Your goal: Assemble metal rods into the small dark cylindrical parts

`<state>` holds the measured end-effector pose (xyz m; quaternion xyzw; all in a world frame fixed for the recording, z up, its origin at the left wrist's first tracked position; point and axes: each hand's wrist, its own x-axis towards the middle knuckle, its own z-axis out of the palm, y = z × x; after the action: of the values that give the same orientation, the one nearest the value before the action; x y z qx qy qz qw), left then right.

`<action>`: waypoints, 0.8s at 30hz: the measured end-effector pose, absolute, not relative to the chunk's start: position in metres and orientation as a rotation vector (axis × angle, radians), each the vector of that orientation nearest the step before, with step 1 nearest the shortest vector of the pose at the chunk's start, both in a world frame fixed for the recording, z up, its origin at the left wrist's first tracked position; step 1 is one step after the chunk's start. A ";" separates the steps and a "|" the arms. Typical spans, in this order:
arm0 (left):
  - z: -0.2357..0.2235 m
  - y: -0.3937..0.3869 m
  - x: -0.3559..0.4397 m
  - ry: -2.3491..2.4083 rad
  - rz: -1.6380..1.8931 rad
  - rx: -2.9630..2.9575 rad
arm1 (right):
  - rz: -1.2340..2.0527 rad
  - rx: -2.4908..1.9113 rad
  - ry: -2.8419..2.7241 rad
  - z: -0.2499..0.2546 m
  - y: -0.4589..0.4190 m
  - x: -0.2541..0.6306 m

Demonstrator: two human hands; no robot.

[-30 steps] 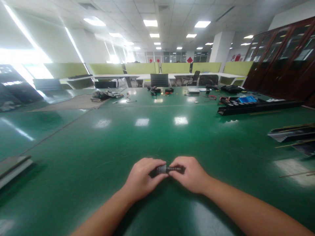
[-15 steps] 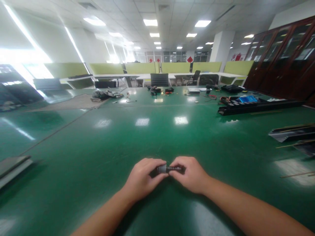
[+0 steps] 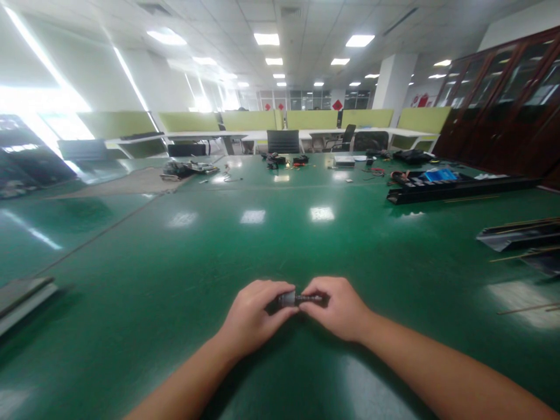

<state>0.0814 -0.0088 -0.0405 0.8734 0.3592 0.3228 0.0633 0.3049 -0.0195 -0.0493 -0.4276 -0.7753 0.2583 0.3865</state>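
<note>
Low over the green tabletop (image 3: 280,251), a small part with a grey cylinder (image 3: 287,298) and a thin dark ribbed shaft (image 3: 310,298) lies level between my hands; its exact kind cannot be made out. My left hand (image 3: 258,318) is closed around the cylinder, thumb below and fingers above. The cylinder's left end is hidden in that grip. With thumb and fingers, my right hand (image 3: 339,306) pinches the shaft, whose right end disappears into the hand. The fingertips of both hands nearly meet at the middle of the part.
A long black channel (image 3: 398,197) with a blue item (image 3: 441,175) lies at the far right. Metal pieces (image 3: 507,238) and thin rods sit nearer on the right. A flat slab (image 3: 24,297) is at the left edge. Tools and wires (image 3: 280,160) are scattered along the far side.
</note>
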 end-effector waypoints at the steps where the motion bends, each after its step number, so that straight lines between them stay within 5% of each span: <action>1: -0.041 -0.009 0.081 1.091 0.972 2.637 | 0.658 -1.089 -1.975 -0.050 -0.019 0.305; 24: -0.040 -0.009 0.082 1.111 0.959 2.628 | 0.649 -1.095 -1.979 -0.051 -0.018 0.305</action>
<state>0.0818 -0.0091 -0.0397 0.8713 0.3681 0.3179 0.0656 0.3051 -0.0183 -0.0511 -0.4295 -0.7767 0.2545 0.3841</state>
